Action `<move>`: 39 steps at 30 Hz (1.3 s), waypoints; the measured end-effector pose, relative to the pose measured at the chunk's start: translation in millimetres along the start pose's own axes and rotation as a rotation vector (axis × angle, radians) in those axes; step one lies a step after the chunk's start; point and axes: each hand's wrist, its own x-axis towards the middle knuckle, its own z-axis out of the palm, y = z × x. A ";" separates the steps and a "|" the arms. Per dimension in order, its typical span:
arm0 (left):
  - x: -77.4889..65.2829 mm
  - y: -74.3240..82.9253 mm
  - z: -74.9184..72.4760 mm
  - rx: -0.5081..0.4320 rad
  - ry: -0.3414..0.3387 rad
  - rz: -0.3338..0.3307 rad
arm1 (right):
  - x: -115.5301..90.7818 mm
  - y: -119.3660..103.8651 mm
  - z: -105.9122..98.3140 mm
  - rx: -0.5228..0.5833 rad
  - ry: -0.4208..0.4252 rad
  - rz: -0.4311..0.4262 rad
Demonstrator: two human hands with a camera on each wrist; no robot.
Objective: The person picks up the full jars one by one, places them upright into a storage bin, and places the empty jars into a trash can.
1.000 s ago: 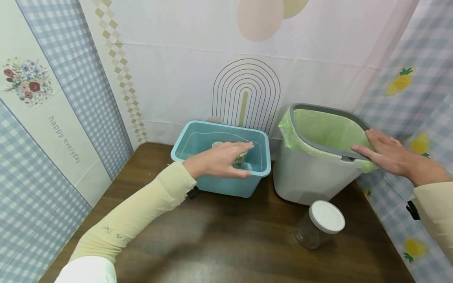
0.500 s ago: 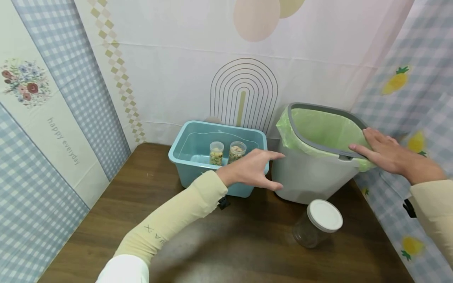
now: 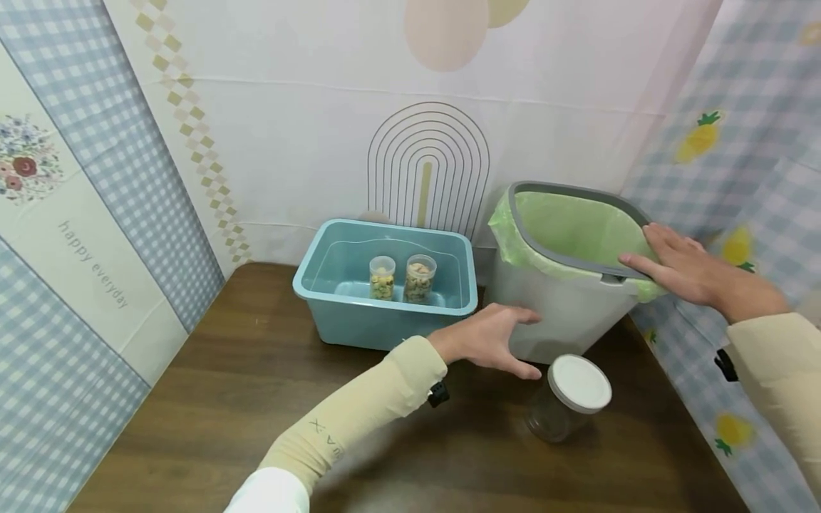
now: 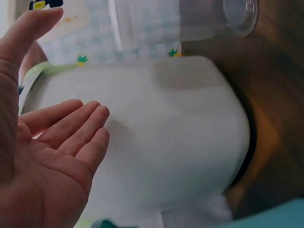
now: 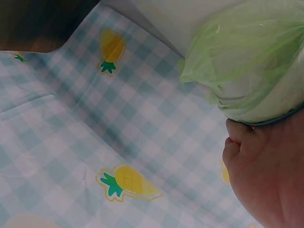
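In the head view my left hand [image 3: 489, 338] reaches out with thumb and fingers spread, touching nothing. Just to its right stands a clear jar [image 3: 553, 413] with a white lid [image 3: 580, 383]. The left wrist view has the palm [image 4: 52, 166] facing the camera before the bin's pale side. At the right, my right hand [image 3: 695, 274] holds the grey rim of a light grey trash bin [image 3: 558, 313], its thumb over the front edge. A green bin liner [image 3: 577, 221] lines this bin. In the right wrist view, curled fingers [image 5: 232, 147] lie against the rim.
A blue plastic tub [image 3: 385, 324] stands left of the bin. Inside it are two small clear cups, the left cup [image 3: 382, 279] and the right cup [image 3: 420, 281], with pale mixed contents. The wooden table [image 3: 256, 399] is bordered by a patterned cloth backdrop [image 3: 321, 157].
My left hand has moved right and nearer, from over the blue tub to beside the jar, uncovering both cups. The right hand stays on the bin's rim. The head view has shifted slightly.
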 end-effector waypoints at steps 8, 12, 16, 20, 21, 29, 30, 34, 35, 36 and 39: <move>13.0 -2.6 28.9 -0.030 -0.007 0.032 | 6.1 -4.2 -2.6 -0.004 0.001 -0.003; 15.9 -4.3 42.9 -0.031 -0.002 0.038 | 9.1 -5.3 -2.2 -0.004 -0.003 -0.002; 20.3 -2.2 52.5 -0.029 0.005 0.032 | 7.9 -4.4 -1.9 -0.008 -0.007 0.005; 25.9 0.5 59.7 -0.047 0.008 0.025 | 5.7 -3.7 -1.9 -0.012 -0.004 0.012; 27.3 0.9 61.4 -0.050 0.011 0.028 | 5.4 -3.8 -1.8 -0.012 -0.005 0.014; 36.2 3.8 76.2 -0.060 0.062 0.063 | 3.8 -3.0 -0.1 -0.018 -0.007 0.029; 37.4 4.6 77.5 -0.061 0.066 0.069 | 3.5 -2.0 -0.2 -0.021 -0.006 0.030; 41.3 6.6 81.6 -0.071 0.065 0.081 | 2.0 0.3 -0.6 -0.023 -0.002 0.033; 41.8 6.9 82.8 -0.075 0.065 0.080 | 1.7 0.3 -0.6 -0.021 -0.001 0.033; 42.2 6.9 84.1 -0.080 0.066 0.078 | 1.4 0.0 -0.4 -0.019 -0.001 0.033; 42.7 7.1 87.8 -0.096 0.069 0.067 | 0.4 -1.1 0.4 -0.012 -0.005 0.031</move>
